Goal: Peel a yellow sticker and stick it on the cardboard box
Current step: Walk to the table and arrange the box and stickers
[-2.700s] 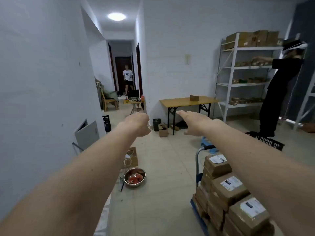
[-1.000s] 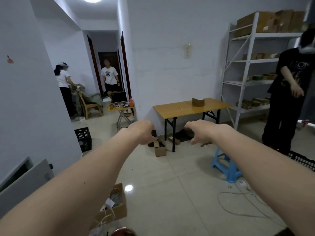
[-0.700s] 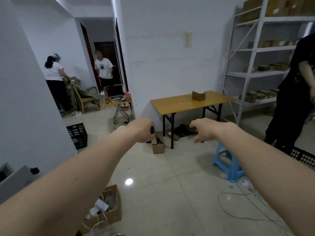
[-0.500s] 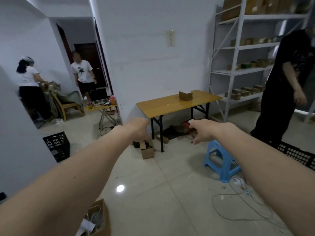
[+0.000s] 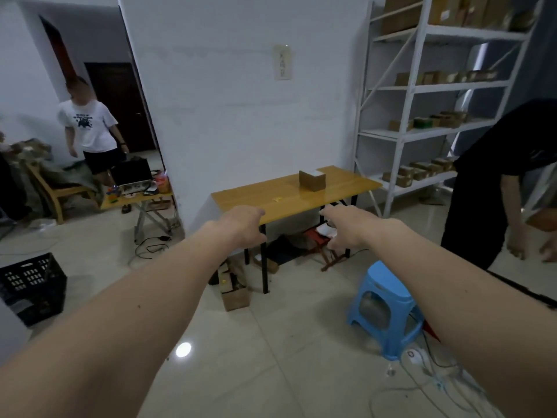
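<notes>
Wooden table (image 5: 256,197), cardboard box (image 5: 312,180), small yellow sticker (image 5: 276,199)

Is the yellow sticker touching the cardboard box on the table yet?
Apart. The head view shows the yellow sticker lying flat on the table, with bare tabletop between it and the cardboard box.

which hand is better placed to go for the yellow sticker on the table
Left, probably. The yellow sticker lies near the table front edge, just beyond the left hand; the right hand hangs lower, further right. Both are empty.
</notes>
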`<action>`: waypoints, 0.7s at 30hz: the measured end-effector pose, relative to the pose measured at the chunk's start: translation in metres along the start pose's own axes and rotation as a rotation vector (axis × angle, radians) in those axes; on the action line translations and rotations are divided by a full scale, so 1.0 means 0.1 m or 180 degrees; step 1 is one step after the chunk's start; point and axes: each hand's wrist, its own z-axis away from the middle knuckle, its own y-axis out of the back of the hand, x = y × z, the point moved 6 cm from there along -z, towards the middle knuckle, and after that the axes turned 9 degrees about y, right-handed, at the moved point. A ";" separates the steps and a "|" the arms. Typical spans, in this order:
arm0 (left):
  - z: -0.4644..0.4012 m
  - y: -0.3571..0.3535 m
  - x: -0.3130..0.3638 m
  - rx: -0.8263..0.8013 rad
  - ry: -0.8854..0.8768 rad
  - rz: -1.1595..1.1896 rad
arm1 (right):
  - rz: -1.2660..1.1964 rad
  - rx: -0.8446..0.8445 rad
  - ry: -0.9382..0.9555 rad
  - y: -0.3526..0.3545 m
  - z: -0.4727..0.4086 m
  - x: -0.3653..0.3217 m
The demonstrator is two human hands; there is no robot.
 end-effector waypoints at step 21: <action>-3.84 -0.16 0.93 0.0045 0.0344 0.0120 | 0.0317 -0.0026 0.0407 0.36 -3.40 2.29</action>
